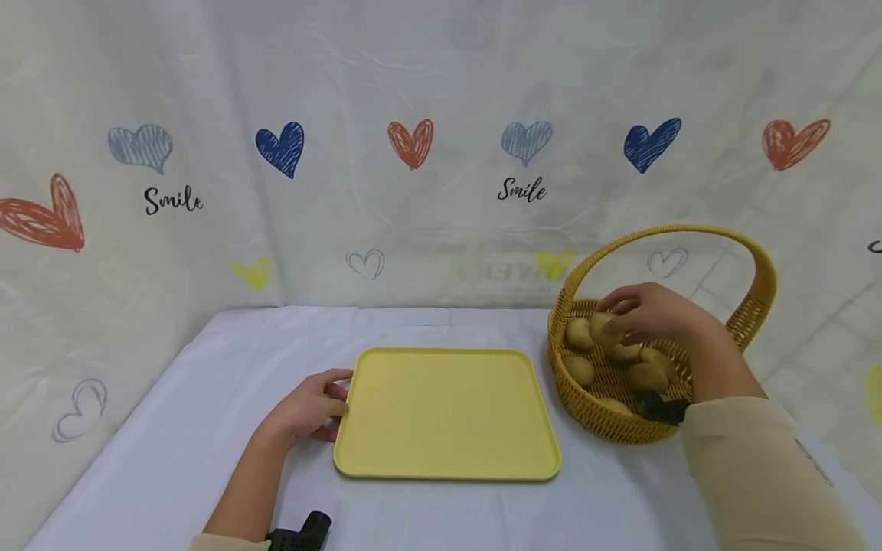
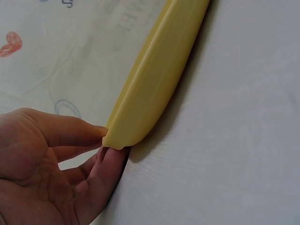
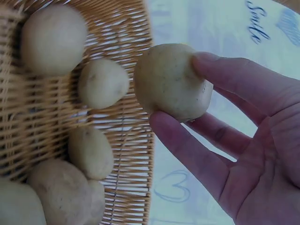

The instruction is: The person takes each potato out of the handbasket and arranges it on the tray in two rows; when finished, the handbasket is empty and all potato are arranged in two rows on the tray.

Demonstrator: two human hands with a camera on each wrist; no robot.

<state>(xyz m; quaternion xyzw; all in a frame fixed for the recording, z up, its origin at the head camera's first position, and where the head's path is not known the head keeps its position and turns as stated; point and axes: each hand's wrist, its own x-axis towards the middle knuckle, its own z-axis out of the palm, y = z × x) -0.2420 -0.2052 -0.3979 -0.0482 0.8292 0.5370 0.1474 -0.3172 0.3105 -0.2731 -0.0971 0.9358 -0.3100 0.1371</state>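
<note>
My left hand (image 1: 310,405) holds the left edge of a yellow rectangular tray (image 1: 448,413) that lies on the white-covered table. In the left wrist view, the thumb and fingers pinch the tray's rim (image 2: 145,89). On the right, a woven basket (image 1: 606,428) with a tall arched handle contains several potatoes (image 1: 648,376). Above them my right hand (image 1: 664,314) pinches one potato (image 1: 602,329) between thumb and fingertips. The right wrist view has this held potato (image 3: 171,82) near the basket's rim, apart from the other potatoes.
The basket's handle (image 1: 671,229) arches up over the right hand's area. A whitish sheet with printed hearts (image 1: 411,144) hangs behind the table and along its left side. White cloth (image 1: 427,513) covers the table.
</note>
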